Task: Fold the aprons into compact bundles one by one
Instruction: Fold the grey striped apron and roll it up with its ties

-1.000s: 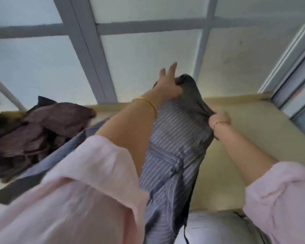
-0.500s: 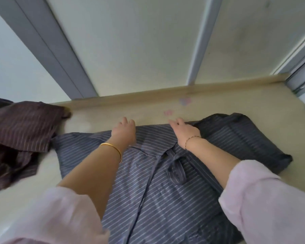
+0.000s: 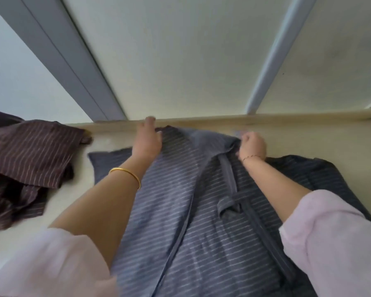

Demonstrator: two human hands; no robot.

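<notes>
hands, left (image 3: 147, 139) and right (image 3: 252, 145), grip grey striped apron (image 3: 180, 211) top edge.

Grey striped apron (image 3: 201, 211) lies spread flat, its top edge bunched under both hands; brown striped aprons (image 3: 30, 155) heaped left of them.

Soft, even daylight fills the view, brightest at the pale panel upper left — no hard glare anywhere. Shadows are faint and diffuse: a dim band under the left forearm (image 3: 107, 202) on the grey striped apron (image 3: 165, 211), and darker folds in the brown striped cloth (image 3: 30, 153). The whole picture is slightly soft, with motion smear on both hands and the pink sleeves (image 3: 334, 239). Wide-angle distortion splays the window frames (image 3: 58, 54) outward — straight bars lean toward the corners.
</notes>
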